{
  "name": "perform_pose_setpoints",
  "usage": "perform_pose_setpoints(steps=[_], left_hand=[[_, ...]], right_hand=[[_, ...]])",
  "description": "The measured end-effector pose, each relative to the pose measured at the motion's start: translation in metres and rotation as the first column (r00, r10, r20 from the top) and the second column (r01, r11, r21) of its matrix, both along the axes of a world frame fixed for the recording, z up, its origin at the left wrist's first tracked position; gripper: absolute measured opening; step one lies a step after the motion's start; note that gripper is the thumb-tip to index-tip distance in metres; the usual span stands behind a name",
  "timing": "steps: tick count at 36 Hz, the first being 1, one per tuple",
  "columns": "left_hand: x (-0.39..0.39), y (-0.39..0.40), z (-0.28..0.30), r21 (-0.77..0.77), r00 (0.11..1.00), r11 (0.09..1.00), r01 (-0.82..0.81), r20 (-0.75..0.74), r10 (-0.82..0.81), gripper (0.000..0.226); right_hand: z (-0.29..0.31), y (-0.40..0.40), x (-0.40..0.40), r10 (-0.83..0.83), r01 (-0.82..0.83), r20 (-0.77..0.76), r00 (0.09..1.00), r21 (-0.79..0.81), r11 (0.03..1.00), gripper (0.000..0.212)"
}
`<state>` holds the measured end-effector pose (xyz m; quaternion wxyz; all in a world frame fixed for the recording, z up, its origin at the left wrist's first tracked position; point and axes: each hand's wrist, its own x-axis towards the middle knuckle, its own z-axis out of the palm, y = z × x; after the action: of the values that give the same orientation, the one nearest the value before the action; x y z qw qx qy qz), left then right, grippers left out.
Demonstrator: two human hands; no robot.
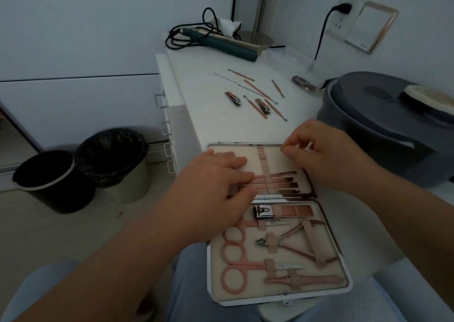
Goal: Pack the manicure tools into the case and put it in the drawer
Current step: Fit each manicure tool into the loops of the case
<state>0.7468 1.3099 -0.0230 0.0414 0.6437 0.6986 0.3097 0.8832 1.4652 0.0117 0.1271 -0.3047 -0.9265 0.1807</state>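
An open manicure case with cream lining lies at the near end of the white tabletop, partly over my lap. Its near half holds pink scissors, nippers and a clipper under elastic straps. Several thin pink tools sit in the far half. My left hand lies flat on the far half, fingers straight, pressing on those tools. My right hand hovers at the far half's right side, thumb and forefinger pinched together; whether they hold something thin I cannot tell. Loose tools and two clippers lie farther back.
A grey lidded tub stands at the right. A teal hair appliance with coiled cord and a mirror stand sit at the back. White drawers with handles are at the left, with two bins on the floor.
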Motion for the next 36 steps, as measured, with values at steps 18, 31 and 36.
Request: perform_pose_setpoints(steps=[18,31,36], left_hand=[[-0.002,0.0,-0.004,0.086,0.977,0.993,-0.084,0.204,0.065,0.038],[-0.002,-0.002,-0.009,0.084,0.981,0.992,-0.092,0.179,0.076,0.036],[-0.003,-0.004,-0.011,0.109,0.988,0.992,-0.071,0.145,0.055,0.038]], right_hand=[[-0.015,0.037,-0.046,-0.281,0.282,-0.014,0.96,0.071,0.957,0.028],[0.002,0.048,-0.085,-0.421,0.324,0.253,0.871,0.349,0.879,0.005],[0.002,0.05,-0.084,-0.44,0.302,0.282,0.853,0.421,0.855,0.012]])
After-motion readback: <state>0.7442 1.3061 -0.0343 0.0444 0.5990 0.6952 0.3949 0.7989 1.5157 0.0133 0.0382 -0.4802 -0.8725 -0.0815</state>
